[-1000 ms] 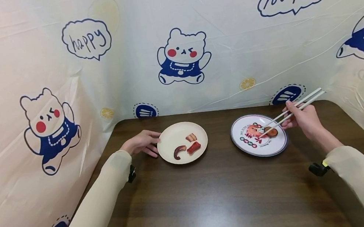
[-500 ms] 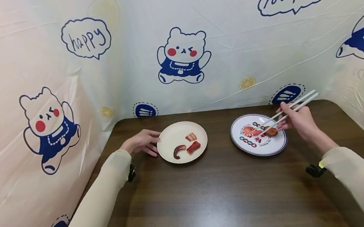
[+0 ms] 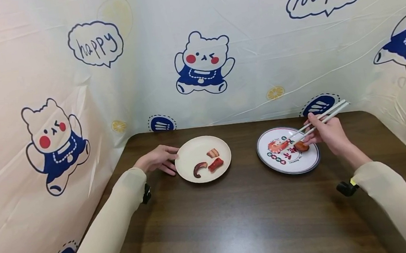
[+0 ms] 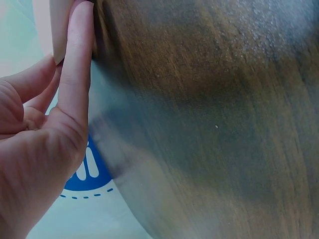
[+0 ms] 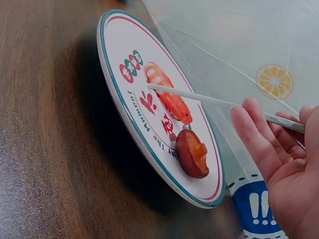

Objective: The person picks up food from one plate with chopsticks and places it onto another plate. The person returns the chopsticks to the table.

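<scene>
At the left, a plain cream plate (image 3: 191,151) bears a curled octopus tentacle (image 3: 199,169), a glossy red piece (image 3: 216,164) and a striped pork belly slice (image 3: 213,153). My left hand (image 3: 157,160) pinches its left rim between thumb and fingers. White chopsticks (image 3: 336,106) are held in my right hand (image 3: 328,132) above a printed, blue-rimmed plate (image 3: 300,165). Their tips reach the orange shrimp (image 5: 177,107); whether they squeeze it, I cannot tell. Nearer my right fingers, on the same plate, lies a round brown piece (image 5: 192,154).
Both plates stand on the far half of a dark wooden table (image 3: 217,224). A pale curtain (image 3: 137,67) with bear prints hangs behind and beside the table. A gap of bare wood separates the two plates.
My right hand and the chopsticks have shifted left over the printed plate, their tips moving from beside the brown piece to the shrimp. The left hand and cream plate have stayed put.
</scene>
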Demonstrator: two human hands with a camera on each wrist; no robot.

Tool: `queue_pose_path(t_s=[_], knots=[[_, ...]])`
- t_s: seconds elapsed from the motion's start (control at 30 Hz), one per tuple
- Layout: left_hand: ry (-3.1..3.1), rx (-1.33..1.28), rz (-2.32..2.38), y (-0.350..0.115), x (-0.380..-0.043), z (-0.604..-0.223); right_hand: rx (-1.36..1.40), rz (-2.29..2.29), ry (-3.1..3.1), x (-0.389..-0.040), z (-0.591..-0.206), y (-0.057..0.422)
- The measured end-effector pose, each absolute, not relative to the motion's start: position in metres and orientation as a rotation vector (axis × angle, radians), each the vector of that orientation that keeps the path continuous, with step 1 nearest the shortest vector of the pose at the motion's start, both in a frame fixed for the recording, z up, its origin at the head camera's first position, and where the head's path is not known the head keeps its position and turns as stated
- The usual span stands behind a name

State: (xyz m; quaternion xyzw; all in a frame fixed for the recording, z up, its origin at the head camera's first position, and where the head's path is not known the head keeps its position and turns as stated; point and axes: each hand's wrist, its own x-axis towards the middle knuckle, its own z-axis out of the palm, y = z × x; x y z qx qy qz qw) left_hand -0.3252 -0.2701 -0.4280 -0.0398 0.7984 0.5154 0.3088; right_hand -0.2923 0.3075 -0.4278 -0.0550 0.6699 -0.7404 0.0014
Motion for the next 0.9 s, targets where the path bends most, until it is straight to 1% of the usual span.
queue_pose_path(t_s=[0.23, 0.7, 0.9], knots=[[2.113, -0.103, 1.369, -0.27, -0.324, -0.427, -0.138, -2.312, 2.145, -0.295, -0.429, 0.305], [2.113, -0.105, 1.368, -0.269, -0.324, -0.427, -0.162, -2.243, 2.233, -0.297, -0.431, 0.296], [2.122, -0.111, 1.363, -0.269, -0.322, -0.426, -0.123, -2.22, 2.225, -0.298, -0.433, 0.297]])
